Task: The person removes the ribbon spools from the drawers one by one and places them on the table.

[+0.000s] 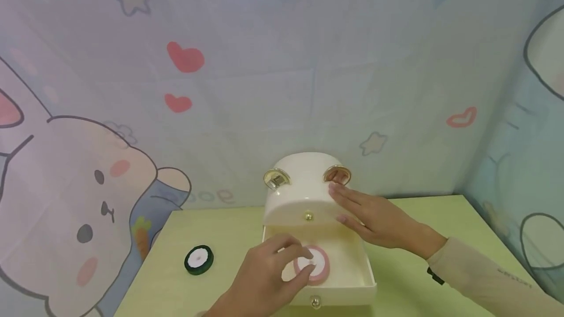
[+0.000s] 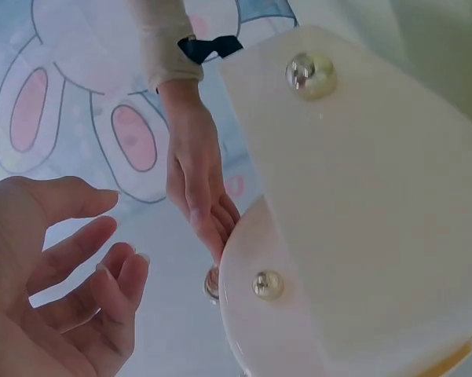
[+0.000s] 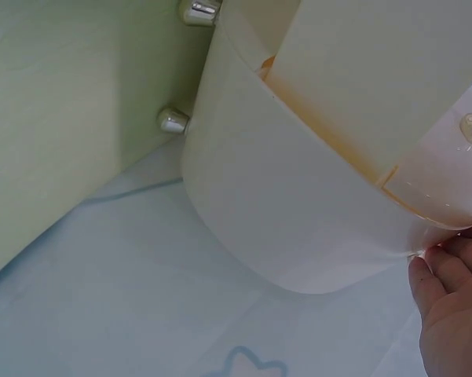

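Note:
A cream box [image 1: 304,180] with a domed top and two gold-rimmed ears stands on the table, its lower drawer [image 1: 352,270] pulled out. Inside the drawer is a pink-rimmed ribbon spool [image 1: 321,260] with a white face. My left hand [image 1: 264,275] is over the drawer, thumb and fingers apart and loosely bent; in the left wrist view that hand [image 2: 71,283] holds nothing. With fingers nearly straight, my right hand [image 1: 374,216] rests on the box's right side, just under the ear. The right wrist view shows its fingertips [image 3: 444,263] against the curved shell.
A dark green ribbon spool [image 1: 198,260] with a white face lies on the green table [image 1: 233,229], left of the box. Round knobs sit on the drawer front and upper front [image 1: 309,216]. Behind hangs a cartoon-printed cloth [image 1: 264,87].

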Available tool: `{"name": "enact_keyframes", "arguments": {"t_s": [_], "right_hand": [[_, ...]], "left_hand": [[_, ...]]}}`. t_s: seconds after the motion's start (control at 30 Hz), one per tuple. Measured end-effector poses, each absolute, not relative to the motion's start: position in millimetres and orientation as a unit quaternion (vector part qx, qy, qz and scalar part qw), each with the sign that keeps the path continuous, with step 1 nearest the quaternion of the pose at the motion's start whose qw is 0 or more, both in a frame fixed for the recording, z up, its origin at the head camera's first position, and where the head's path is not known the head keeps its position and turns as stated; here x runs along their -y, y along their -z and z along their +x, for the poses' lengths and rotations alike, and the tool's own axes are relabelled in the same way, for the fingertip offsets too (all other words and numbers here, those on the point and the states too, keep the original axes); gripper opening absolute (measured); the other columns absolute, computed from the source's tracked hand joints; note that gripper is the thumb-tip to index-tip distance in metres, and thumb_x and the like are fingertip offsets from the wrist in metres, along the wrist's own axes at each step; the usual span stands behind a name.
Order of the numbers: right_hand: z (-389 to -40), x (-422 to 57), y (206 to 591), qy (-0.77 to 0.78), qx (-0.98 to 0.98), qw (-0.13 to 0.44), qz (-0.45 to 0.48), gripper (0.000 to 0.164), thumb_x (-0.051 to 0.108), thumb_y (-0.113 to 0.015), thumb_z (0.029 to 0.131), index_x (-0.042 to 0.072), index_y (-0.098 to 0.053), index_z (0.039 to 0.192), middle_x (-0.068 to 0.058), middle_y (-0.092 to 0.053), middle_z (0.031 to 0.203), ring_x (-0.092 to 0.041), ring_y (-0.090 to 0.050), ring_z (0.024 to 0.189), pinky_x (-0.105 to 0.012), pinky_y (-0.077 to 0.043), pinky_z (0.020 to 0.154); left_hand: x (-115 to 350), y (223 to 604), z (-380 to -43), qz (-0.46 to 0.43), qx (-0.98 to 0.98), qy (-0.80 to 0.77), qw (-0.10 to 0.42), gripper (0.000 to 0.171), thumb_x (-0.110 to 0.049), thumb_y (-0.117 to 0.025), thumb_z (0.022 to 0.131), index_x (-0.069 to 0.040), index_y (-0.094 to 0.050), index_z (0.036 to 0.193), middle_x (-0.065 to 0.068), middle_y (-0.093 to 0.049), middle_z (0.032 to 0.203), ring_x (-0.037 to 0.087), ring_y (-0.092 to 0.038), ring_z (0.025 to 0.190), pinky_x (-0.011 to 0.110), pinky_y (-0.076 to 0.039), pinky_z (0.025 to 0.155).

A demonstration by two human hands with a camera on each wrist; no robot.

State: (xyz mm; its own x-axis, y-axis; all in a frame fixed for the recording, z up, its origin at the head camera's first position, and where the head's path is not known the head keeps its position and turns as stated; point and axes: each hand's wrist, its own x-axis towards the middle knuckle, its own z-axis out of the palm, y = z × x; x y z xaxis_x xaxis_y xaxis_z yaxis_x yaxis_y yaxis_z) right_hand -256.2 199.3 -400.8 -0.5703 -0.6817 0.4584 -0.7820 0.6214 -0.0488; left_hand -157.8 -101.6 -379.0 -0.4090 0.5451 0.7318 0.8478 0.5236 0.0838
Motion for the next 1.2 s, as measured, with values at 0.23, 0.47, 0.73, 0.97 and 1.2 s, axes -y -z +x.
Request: {"name": "enact_keyframes", "arguments": {"t_s": [0.23,0.47,0.73,0.97,1.2], "right_hand": [[-255.9,-199.4,398.6,-0.119,0.883,0.196,0.409,0.064,0.031,-0.060,0.107,0.010,-0.038,0.163,-0.009,-0.040,0.169,-0.029,-0.052,0.148,-0.047,-0.054,0.109],[-254.6,-200.4,397.3,-0.121,0.884,0.199,0.407,0.064,0.030,-0.062,0.105,0.009,-0.039,0.162,-0.010,-0.041,0.168,-0.029,-0.053,0.146,-0.047,-0.055,0.107],[-256.5,-199.8,399.1,-0.122,0.881,0.204,0.409,0.065,0.029,-0.062,0.105,0.009,-0.038,0.163,-0.011,-0.041,0.168,-0.029,-0.054,0.146,-0.046,-0.055,0.106],[-256.9,-200.1,400.8,-0.127,0.877,0.209,0.414,0.065,0.028,-0.062,0.105,0.009,-0.038,0.163,-0.012,-0.042,0.167,-0.030,-0.056,0.144,-0.047,-0.056,0.105],[-256.3,-198.3,402.7,-0.127,0.877,0.206,0.416,0.065,0.028,-0.062,0.105,0.010,-0.038,0.163,-0.011,-0.042,0.167,-0.029,-0.055,0.145,-0.046,-0.056,0.105]], "left_hand": [[109.2,361.1,-173.8,-0.382,0.867,0.251,0.196,0.014,-0.024,-0.084,0.088,-0.018,-0.077,0.098,-0.009,-0.071,0.090,0.006,-0.066,0.079,0.014,-0.052,0.071],[109.7,351.4,-193.6,-0.403,0.891,0.187,0.093,0.018,-0.028,-0.078,0.094,-0.016,-0.076,0.107,-0.006,-0.072,0.097,0.008,-0.067,0.084,0.018,-0.053,0.074],[108.2,346.6,-213.8,-0.466,0.881,0.082,-0.002,0.033,-0.028,-0.074,0.097,-0.014,-0.071,0.126,-0.002,-0.072,0.114,0.008,-0.065,0.096,0.021,-0.054,0.087],[102.8,340.2,-219.3,-0.494,0.869,0.026,-0.030,0.043,-0.029,-0.076,0.096,-0.012,-0.066,0.134,0.001,-0.069,0.124,0.012,-0.066,0.111,0.025,-0.054,0.099],[90.5,343.0,-220.3,-0.506,0.861,-0.034,-0.047,0.045,-0.036,-0.078,0.094,-0.017,-0.066,0.133,-0.003,-0.070,0.123,0.010,-0.066,0.111,0.023,-0.054,0.096]]}}
